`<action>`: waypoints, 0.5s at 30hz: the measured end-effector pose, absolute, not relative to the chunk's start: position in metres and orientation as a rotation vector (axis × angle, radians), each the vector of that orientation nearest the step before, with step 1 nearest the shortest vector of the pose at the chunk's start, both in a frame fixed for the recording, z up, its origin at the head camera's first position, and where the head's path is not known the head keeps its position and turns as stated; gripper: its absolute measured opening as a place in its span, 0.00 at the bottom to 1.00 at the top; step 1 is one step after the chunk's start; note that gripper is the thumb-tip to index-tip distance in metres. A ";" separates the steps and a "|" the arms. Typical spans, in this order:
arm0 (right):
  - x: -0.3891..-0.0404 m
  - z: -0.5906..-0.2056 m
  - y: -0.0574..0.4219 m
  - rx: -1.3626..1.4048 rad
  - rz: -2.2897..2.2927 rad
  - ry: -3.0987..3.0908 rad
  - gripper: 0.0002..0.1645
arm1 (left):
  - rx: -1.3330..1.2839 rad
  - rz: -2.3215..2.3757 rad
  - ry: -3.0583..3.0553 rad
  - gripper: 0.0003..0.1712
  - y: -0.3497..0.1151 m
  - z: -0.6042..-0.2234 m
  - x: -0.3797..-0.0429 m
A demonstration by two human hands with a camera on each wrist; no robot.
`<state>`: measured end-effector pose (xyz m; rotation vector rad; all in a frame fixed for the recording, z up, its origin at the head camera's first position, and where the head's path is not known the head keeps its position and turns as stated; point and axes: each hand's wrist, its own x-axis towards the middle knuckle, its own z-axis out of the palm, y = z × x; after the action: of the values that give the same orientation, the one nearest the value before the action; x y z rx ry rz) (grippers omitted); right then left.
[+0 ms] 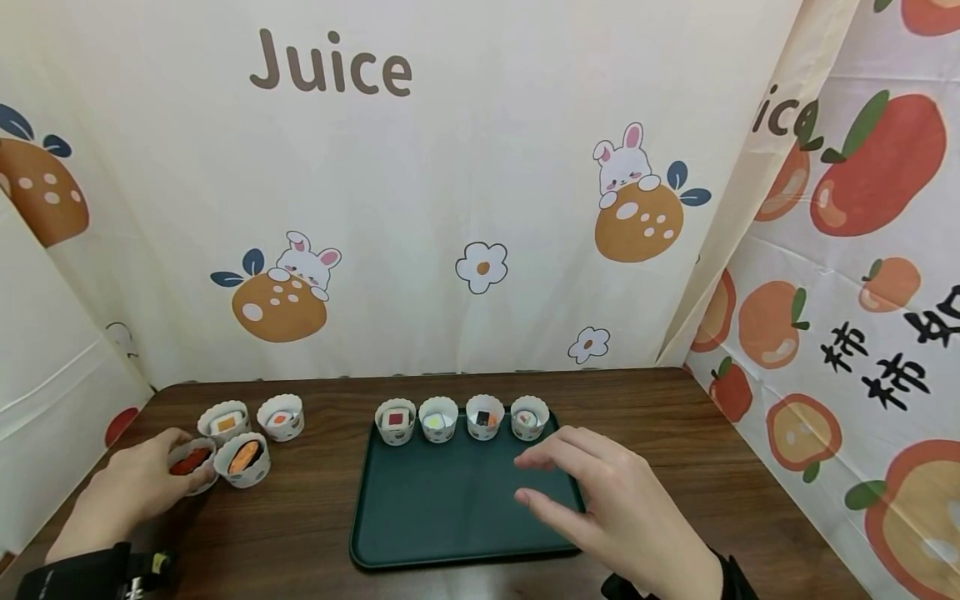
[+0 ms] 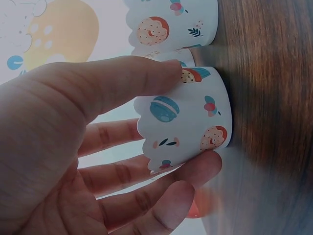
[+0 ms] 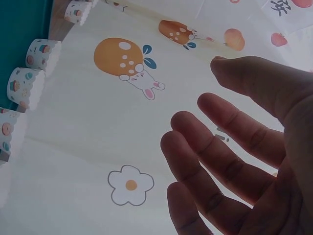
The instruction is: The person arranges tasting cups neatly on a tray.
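Observation:
My left hand (image 1: pixel 138 483) holds a white paper baking cup (image 2: pixel 188 112) between thumb and fingers, at the left of the table. The cup has a scalloped rim, printed pastries and a dark red piece (image 1: pixel 192 461) inside. Touching or very near it is a cup with an orange-topped piece (image 1: pixel 243 458). Behind stand two more cups, one with a yellow-orange and white piece (image 1: pixel 225 423), the other with a small orange-and-white piece (image 1: pixel 281 418). Over the right side of a dark green tray (image 1: pixel 457 508) hovers my right hand (image 1: pixel 607 492), fingers spread and holding nothing.
Several paper cups (image 1: pixel 482 417) with small sushi-like pieces stand in a row along the tray's far edge. The wooden table (image 1: pixel 300 533) meets a printed cloth backdrop (image 1: pixel 450 192) behind, with cloth panels on both sides.

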<state>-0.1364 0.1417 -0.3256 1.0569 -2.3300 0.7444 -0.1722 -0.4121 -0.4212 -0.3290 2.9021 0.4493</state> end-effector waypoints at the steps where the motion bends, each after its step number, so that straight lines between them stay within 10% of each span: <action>1: -0.136 -0.326 0.142 1.055 0.745 -2.333 0.18 | -0.333 0.451 2.900 0.48 -0.412 -0.421 -0.172; 15: -0.137 -0.328 0.143 1.057 0.750 -2.325 0.17 | -0.333 0.458 2.954 0.43 -0.412 -0.407 -0.165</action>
<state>-0.1373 0.1426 -0.3282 1.0567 -2.3249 0.7498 -0.1645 -0.4124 -0.4074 -0.3335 2.9538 0.4582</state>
